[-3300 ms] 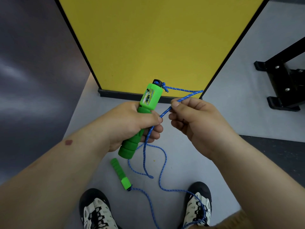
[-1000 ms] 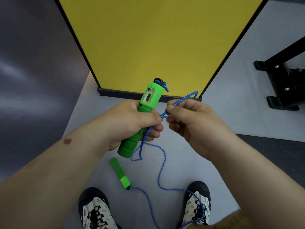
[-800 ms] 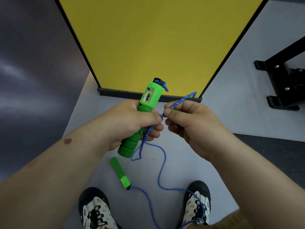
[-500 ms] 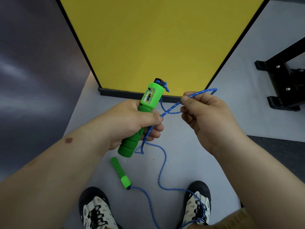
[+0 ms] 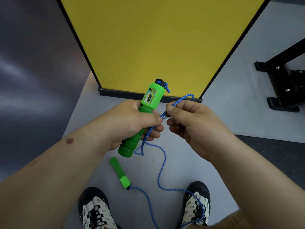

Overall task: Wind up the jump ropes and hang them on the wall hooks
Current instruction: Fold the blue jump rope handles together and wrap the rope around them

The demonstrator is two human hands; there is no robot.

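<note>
Nearest to us, at the bottom edge, we see two black-and-cream lace-up shoes [image 5: 94, 210] planted on the pale grey floor [image 5: 189, 164], with the thin blue braided jump rope [image 5: 162, 169] trailing across the right shoe and snaking between the feet. Just ahead of the left shoe lies the second green ribbed foam handle [image 5: 119, 174], flat on the floor, with the rope leaving its near end. Above that, our left hand [image 5: 132, 124] is wrapped tight around the bright green plastic handle with a counter window [image 5: 145, 113], tilted with its black cap up and away; a small blue knot sits beside the cap. Rope strands run under the left fingers and hang in a small loop below the handle's base. Our right hand [image 5: 189, 124], close beside the left, pinches a fold of rope between thumb and forefinger, the bend poking up past the knuckles. Beyond stands a tall yellow panel with a black frame [image 5: 156, 43], and a black metal stand base [image 5: 283, 83] far right.
</note>
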